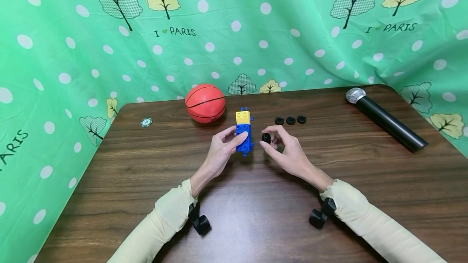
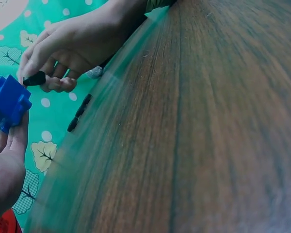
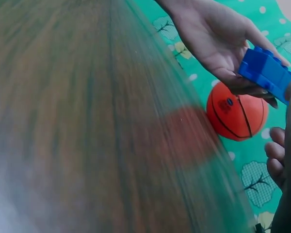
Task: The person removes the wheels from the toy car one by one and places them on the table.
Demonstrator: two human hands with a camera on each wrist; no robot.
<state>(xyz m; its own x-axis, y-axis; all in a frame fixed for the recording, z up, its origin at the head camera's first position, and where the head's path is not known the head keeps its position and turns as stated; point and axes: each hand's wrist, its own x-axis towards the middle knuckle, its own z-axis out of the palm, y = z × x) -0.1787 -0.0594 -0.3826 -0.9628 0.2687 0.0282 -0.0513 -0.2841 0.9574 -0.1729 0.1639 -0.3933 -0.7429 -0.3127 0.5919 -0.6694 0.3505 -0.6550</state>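
Observation:
In the head view, my left hand (image 1: 220, 149) holds a blue and yellow toy-block car body (image 1: 241, 144) above the table, thumb across its studded top. Small blue pegs stick out from its side and ends. Just to its right, my right hand (image 1: 289, 153) pinches a small black toy wheel (image 1: 266, 137) between thumb and fingertips, apart from the block in this view. The left wrist view shows the wheel (image 2: 35, 78) close to the blue block (image 2: 10, 102). From the right wrist, the block (image 3: 266, 73) is visible but the wheel is hidden.
Three more black wheels (image 1: 290, 120) lie in a row beyond my right hand. An orange toy basketball (image 1: 205, 103) sits behind my left hand. A microphone (image 1: 387, 120) lies at the right, and a round poker chip (image 1: 146, 122) at the left. A green curtain (image 1: 234, 31) hangs behind the table.

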